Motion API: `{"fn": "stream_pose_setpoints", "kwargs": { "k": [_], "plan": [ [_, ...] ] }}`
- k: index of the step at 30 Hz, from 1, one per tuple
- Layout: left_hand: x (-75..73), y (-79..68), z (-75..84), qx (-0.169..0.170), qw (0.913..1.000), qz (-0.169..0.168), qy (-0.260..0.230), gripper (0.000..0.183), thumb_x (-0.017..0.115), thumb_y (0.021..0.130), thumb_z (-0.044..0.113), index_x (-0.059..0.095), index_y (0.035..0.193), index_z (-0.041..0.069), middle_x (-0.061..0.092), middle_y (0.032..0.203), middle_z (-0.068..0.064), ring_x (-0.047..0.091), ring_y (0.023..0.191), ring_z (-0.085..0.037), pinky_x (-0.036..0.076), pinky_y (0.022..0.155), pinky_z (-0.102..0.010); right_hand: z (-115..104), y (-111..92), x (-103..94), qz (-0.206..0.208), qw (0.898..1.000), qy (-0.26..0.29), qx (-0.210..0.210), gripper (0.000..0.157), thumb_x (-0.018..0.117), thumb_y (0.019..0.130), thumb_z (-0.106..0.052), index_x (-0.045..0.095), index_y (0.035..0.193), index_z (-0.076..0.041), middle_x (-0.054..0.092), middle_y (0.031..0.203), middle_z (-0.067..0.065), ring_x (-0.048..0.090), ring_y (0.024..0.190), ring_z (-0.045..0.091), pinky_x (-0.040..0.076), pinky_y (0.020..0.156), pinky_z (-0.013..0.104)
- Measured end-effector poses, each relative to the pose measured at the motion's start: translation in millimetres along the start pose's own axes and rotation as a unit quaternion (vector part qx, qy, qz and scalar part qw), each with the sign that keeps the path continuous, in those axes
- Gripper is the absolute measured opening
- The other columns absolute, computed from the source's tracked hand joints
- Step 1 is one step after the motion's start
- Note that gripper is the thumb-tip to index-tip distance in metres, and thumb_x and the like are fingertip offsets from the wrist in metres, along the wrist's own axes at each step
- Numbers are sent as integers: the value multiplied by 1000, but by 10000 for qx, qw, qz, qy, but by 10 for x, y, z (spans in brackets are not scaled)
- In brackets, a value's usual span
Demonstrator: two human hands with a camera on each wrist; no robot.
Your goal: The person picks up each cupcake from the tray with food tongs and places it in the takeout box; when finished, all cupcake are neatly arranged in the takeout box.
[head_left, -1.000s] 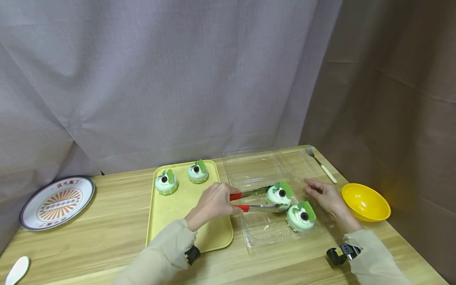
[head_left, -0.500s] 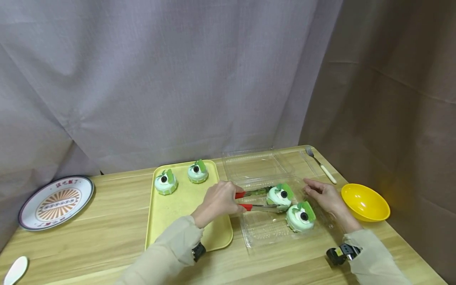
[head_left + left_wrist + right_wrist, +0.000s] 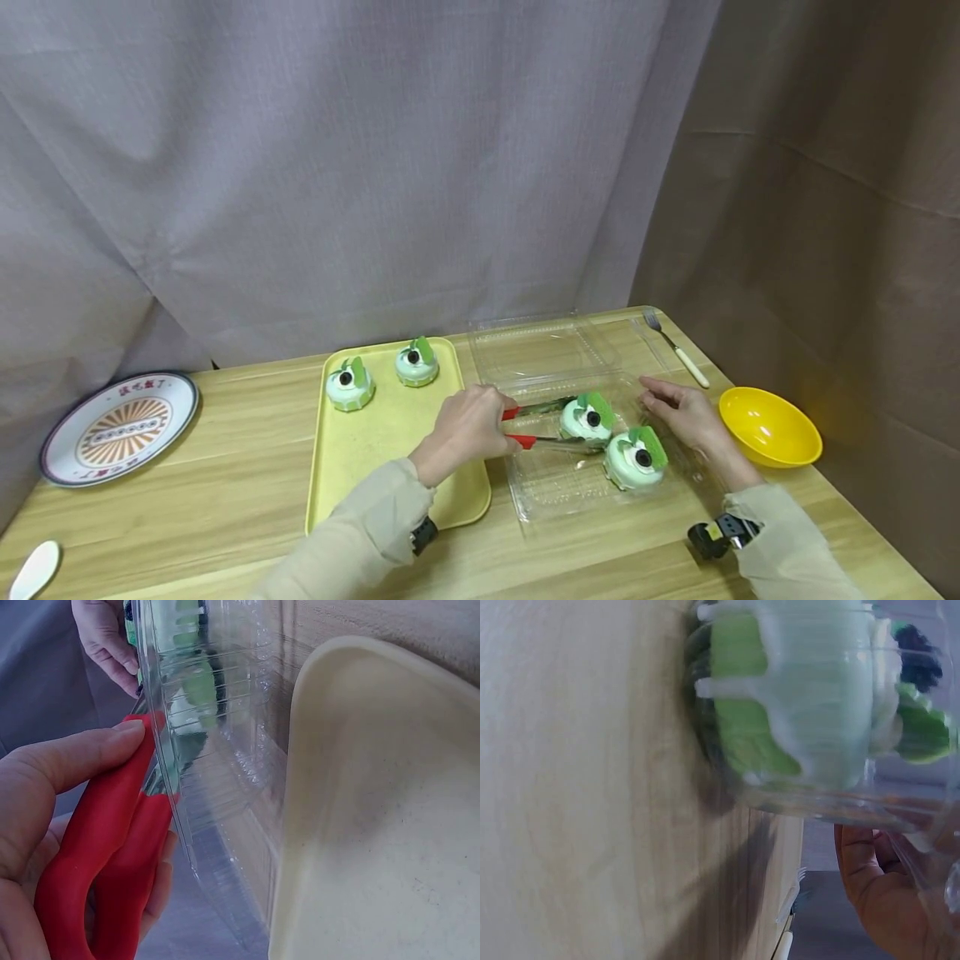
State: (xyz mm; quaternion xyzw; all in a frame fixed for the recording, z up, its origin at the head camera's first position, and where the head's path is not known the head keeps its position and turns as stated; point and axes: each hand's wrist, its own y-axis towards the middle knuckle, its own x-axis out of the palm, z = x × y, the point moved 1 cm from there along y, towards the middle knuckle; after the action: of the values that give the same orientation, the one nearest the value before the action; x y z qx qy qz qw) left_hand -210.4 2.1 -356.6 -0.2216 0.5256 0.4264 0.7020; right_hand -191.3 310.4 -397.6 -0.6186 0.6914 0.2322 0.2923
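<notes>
My left hand (image 3: 468, 425) grips red-handled tongs (image 3: 112, 847), with the thumb along one handle. The metal arms of the tongs reach to the right, one on each side of a mint-green cake (image 3: 585, 419) topped with a dark round piece and green leaf. That cake sits in a clear plastic container (image 3: 551, 487) beside a second mint-green cake (image 3: 632, 461), nearer the front. At the container's right edge, my right hand (image 3: 688, 417) pinches the rim between thumb and fingers. The right wrist view shows this hand (image 3: 892, 900) partly behind the clear wall.
Two similar cakes (image 3: 350, 385) stand on a yellow tray (image 3: 352, 467) left of the container. The clear lid (image 3: 525, 350) lies folded back behind. A yellow bowl (image 3: 770, 425) and a fork (image 3: 686, 362) are at right; a plate (image 3: 120, 429) and white spoon (image 3: 35, 571) at left.
My left hand has shifted slightly right with the tongs. The cake between their arms has turned and moved a little, and the front cake sits slightly farther right. The right hand stays put.
</notes>
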Motion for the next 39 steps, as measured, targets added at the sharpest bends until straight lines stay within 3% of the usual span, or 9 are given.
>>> {"fn": "stream_pose_setpoints", "kwargs": {
  "k": [7, 16, 22, 29, 33, 36, 39],
  "plan": [
    [-4, -5, 22, 138, 9995, 21, 277, 39, 87, 66, 32, 78, 99, 16, 69, 80, 1, 48, 62, -9, 40, 49, -25, -4, -4, -1, -8, 10000, 34, 32, 45, 48, 102, -12, 42, 142, 8, 49, 140, 31, 51, 127, 43, 50, 97, 40],
    [-64, -41, 25, 93, 9992, -48, 376, 40, 88, 65, 36, 77, 98, 16, 67, 81, 0, 52, 65, -11, 42, 52, -27, 3, -7, 1, -8, 10000, 23, 28, 45, 49, 102, -13, 42, 142, 8, 48, 140, 31, 51, 127, 44, 50, 97, 39],
    [-69, -89, 36, 185, 9982, 72, 563, 36, 87, 65, 32, 75, 95, 17, 62, 77, 2, 54, 65, -11, 41, 50, -28, 13, -16, -2, 17, 10000, 61, -16, 44, 49, 102, -12, 43, 141, 9, 50, 138, 31, 53, 125, 42, 53, 88, 24],
    [-13, -138, 87, 285, 9969, 291, 667, 31, 86, 65, 27, 73, 91, 15, 58, 77, 2, 52, 63, -12, 38, 46, -26, 11, -11, 0, -60, 9999, 76, 51, 46, 49, 102, -13, 42, 142, 8, 47, 141, 31, 49, 128, 44, 50, 97, 38],
    [-5, -160, 84, 240, 9976, 298, 586, 31, 86, 66, 25, 72, 91, 14, 58, 78, 2, 52, 65, -12, 38, 47, -25, 9, -10, -5, -37, 9999, 121, 9, 46, 50, 102, -13, 42, 141, 9, 48, 140, 32, 51, 126, 43, 53, 90, 24],
    [-5, -178, 71, 234, 9977, 337, 540, 32, 86, 66, 24, 72, 93, 14, 59, 80, 2, 54, 67, -13, 39, 48, -25, 13, -8, -13, 21, 9998, 142, -114, 45, 51, 101, -12, 44, 139, 10, 50, 137, 33, 61, 113, 29, 48, 79, 9],
    [0, -197, 61, 266, 9974, 421, 521, 40, 86, 65, 23, 73, 101, 13, 61, 83, 1, 57, 72, -15, 41, 49, -26, 19, -3, -17, 54, 9997, 164, -192, 45, 52, 101, -12, 44, 138, 12, 52, 134, 34, 60, 103, 11, 43, 74, 5]
  ]
}}
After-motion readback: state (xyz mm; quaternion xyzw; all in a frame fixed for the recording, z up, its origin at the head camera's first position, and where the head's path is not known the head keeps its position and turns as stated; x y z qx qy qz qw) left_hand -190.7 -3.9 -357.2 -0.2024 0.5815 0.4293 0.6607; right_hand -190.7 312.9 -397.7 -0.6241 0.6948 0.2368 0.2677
